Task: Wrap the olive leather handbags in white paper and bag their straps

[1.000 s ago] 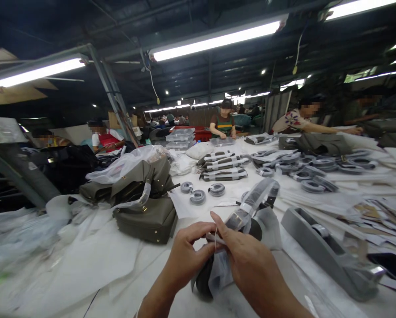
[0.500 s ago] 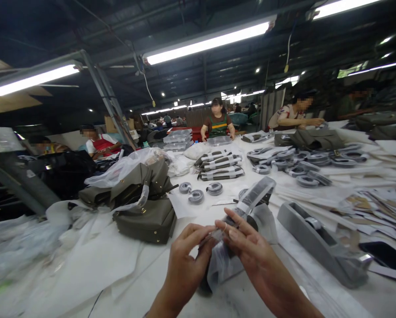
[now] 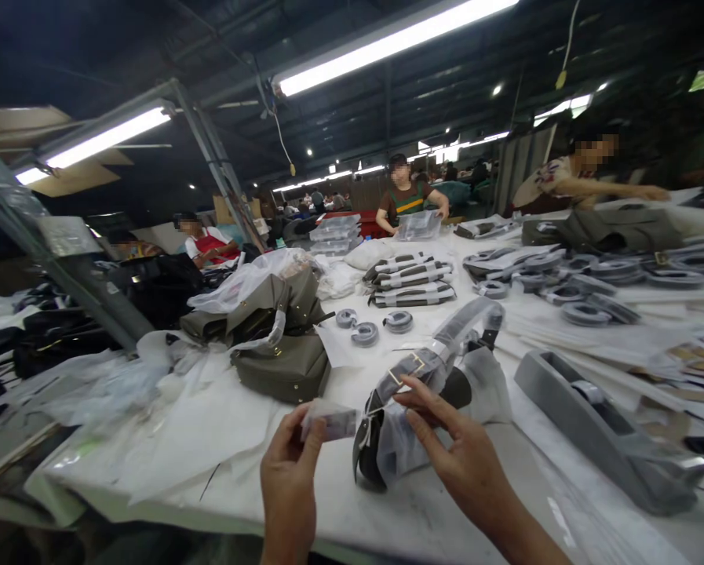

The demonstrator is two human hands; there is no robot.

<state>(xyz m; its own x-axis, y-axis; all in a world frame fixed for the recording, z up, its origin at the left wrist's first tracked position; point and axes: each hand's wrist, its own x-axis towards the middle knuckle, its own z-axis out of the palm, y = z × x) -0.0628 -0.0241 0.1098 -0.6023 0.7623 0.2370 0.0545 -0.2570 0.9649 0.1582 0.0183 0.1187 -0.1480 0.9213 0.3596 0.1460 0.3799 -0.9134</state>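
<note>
My left hand [image 3: 289, 479] pinches a small clear plastic packet [image 3: 338, 422] between thumb and fingers, left of a dark green bag handle [image 3: 375, 447]. A thin whitish string or strip shows on the handle by the packet. The handle curves up to the right under translucent film [image 3: 466, 326] and carries a gold buckle [image 3: 407, 367]. My right hand [image 3: 451, 439] is against the buckled strap, thumb and fingers apart, fingertips just below the buckle. Whether it presses on the strap I cannot tell. The rest of the bag is partly hidden by film and my right hand.
A grey tape dispenser [image 3: 604, 439] stands at right. Olive bags [image 3: 286, 365] lie at left, with coiled wrapped straps [image 3: 364, 333] and stacked wrapped straps [image 3: 414, 297] beyond. Co-workers sit across the table [image 3: 198, 463]; one person's hands hold a clear plastic box [image 3: 419, 226].
My left hand has moved left, away from my right hand, with the packet in its pinch. The buckle has come into sight. The view has shifted, and the person opposite has raised the clear box.
</note>
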